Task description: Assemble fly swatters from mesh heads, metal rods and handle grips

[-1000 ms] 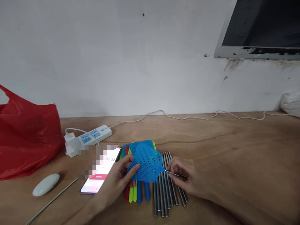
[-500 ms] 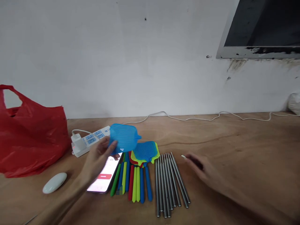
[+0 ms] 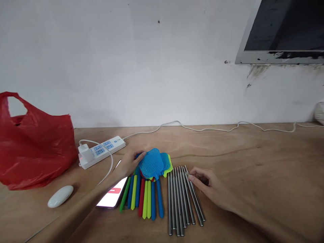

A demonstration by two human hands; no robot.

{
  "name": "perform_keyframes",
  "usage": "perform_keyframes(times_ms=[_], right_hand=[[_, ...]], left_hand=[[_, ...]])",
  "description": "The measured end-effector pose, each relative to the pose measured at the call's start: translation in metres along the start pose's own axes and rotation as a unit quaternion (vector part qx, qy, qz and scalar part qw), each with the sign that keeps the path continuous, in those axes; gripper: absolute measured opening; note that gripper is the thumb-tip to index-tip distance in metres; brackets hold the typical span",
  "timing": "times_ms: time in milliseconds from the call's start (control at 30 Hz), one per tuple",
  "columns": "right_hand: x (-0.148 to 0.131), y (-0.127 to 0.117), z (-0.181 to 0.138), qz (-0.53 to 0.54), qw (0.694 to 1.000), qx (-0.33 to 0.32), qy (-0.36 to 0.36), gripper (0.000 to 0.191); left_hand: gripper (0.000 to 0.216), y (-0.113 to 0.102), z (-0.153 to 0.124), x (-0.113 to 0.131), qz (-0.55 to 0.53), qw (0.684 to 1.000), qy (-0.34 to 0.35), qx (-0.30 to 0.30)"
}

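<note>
My left hand [image 3: 129,163] rests on a blue mesh swatter head [image 3: 151,164], fingers curled over its left edge, atop a stack of coloured swatter heads [image 3: 167,164]. Below them lie several coloured plastic handles [image 3: 144,198] side by side. My right hand [image 3: 206,185] pinches the top end of a thin steel rod [image 3: 194,195] at the right side of a row of several steel rods [image 3: 178,202] lying on the wooden table [image 3: 253,168].
A lit phone [image 3: 112,196] lies under my left forearm. A white power strip [image 3: 101,152] with a plugged charger, a white oval object [image 3: 60,196] and a red plastic bag [image 3: 32,141] sit at the left. A white cable [image 3: 215,128] runs along the wall.
My left hand has lowered the blue swatter head from the air onto the stack. My right hand has moved left, bringing a thin rod to the row of steel rods.
</note>
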State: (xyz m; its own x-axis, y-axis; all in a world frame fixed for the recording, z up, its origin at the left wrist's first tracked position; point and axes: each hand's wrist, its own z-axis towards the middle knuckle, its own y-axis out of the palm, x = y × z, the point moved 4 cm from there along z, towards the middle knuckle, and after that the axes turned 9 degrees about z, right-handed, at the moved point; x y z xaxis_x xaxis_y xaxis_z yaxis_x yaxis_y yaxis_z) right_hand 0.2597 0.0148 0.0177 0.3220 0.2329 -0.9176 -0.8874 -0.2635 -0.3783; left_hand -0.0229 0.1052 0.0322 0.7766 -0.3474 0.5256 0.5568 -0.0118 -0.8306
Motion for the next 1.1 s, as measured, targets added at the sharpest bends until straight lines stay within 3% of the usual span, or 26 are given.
perform_keyframes(times_ms=[167,433,533,600,667,800,933,1033,1100], right_hand=[[0.014,-0.001,0.006,0.148,0.986,0.016,0.078,0.041],[0.015,-0.025,0.006,0.315,0.926,0.17,0.12,0.046],[0.015,-0.026,0.0,0.415,0.88,0.191,0.131,0.04],[0.011,-0.022,-0.004,0.465,0.855,0.19,0.129,0.036],[0.002,-0.016,-0.009,0.49,0.844,0.18,0.123,0.034],[-0.018,0.004,-0.018,0.493,0.856,0.127,0.087,0.029],[-0.026,0.022,-0.022,0.433,0.898,0.063,0.049,0.027],[-0.021,0.022,-0.019,0.354,0.932,0.08,0.023,0.027],[-0.016,0.016,-0.015,0.34,0.933,0.116,0.021,0.026]], left_hand=[[0.043,0.003,0.012,-0.008,0.1,0.995,0.011,0.004],[0.045,-0.012,-0.015,0.013,0.218,0.975,-0.004,0.044],[0.041,-0.012,-0.039,0.033,0.201,0.978,0.013,0.045],[0.038,-0.008,-0.06,0.05,0.116,0.991,0.045,0.049],[0.035,0.001,-0.082,0.063,0.031,0.998,0.05,0.006],[0.038,0.024,-0.118,0.076,-0.055,0.996,-0.018,-0.075],[0.037,0.04,-0.13,0.081,-0.076,0.987,-0.037,-0.137],[0.038,0.039,-0.124,0.084,-0.055,0.987,-0.026,-0.149],[0.038,0.034,-0.119,0.086,-0.034,0.988,-0.016,-0.148]])
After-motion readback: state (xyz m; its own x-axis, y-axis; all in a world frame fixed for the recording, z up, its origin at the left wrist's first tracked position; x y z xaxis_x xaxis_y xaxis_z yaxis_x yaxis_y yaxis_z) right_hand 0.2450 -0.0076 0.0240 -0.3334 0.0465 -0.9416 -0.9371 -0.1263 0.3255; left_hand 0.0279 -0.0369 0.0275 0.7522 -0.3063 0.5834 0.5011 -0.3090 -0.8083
